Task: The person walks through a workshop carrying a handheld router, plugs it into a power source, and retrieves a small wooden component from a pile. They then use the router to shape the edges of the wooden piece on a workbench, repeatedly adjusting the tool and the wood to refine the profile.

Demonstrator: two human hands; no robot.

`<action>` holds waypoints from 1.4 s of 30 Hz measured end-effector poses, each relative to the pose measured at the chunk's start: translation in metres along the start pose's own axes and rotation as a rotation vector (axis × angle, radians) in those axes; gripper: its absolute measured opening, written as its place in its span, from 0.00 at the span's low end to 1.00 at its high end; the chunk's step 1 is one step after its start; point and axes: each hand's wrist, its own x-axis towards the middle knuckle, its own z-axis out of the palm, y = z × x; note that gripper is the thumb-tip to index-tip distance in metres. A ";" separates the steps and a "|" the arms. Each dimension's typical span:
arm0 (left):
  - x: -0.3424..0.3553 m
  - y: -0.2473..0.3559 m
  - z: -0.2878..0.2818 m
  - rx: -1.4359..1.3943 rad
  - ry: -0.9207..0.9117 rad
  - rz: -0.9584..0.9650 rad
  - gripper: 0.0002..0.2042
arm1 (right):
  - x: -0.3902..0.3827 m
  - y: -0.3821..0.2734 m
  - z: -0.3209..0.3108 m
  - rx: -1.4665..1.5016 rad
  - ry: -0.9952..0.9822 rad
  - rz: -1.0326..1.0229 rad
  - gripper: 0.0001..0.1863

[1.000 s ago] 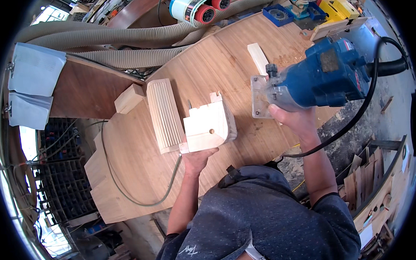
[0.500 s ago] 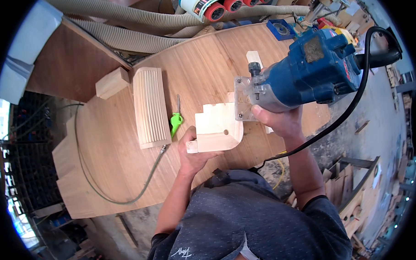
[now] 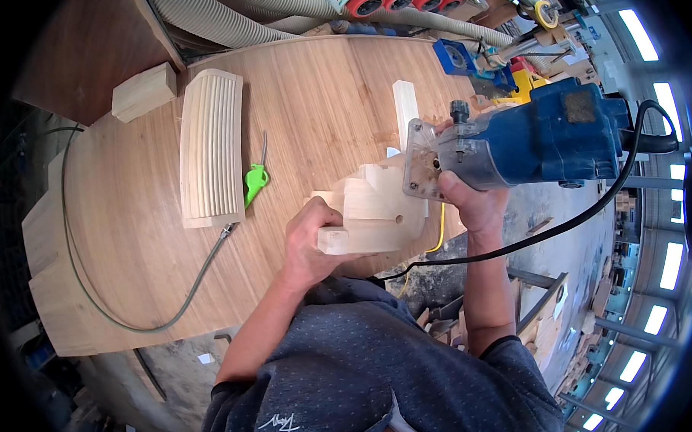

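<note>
My left hand (image 3: 308, 236) is closed round the left end of a pale wooden block (image 3: 372, 207) with a stepped outline, a rounded right corner and a small hole. My right hand (image 3: 475, 200) grips a blue trim router (image 3: 564, 132) by its clear base housing. The router lies on its side, and its flat clear base plate (image 3: 419, 158) faces left, at the block's right edge. Whether plate and block touch, I cannot tell. A black cord (image 3: 612, 195) loops from the router's rear down past my right forearm.
On the wooden tabletop (image 3: 135, 277) rest a curved fluted wood piece (image 3: 212, 148), a green air blow gun (image 3: 255, 185) with its hose (image 3: 189, 298), a wood block (image 3: 145, 92) and a narrow strip (image 3: 405, 111). Ribbed ducts (image 3: 210, 23) and a blue clamp-like part (image 3: 453, 57) lie along the far edge.
The view has swung rightward, so the table items sit further left. The block appears tilted, showing more of its side face, and the router has turned more level, still held.
</note>
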 end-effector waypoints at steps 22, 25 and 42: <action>-0.003 -0.004 -0.004 -0.040 -0.029 -0.012 0.24 | 0.024 -0.007 0.018 -0.003 -0.014 -0.141 0.43; -0.002 -0.002 -0.005 -0.043 -0.031 -0.019 0.25 | 0.025 -0.007 0.018 -0.026 -0.017 -0.135 0.43; 0.001 0.002 -0.006 0.026 -0.030 0.019 0.26 | 0.022 -0.007 0.019 -0.012 -0.010 -0.138 0.42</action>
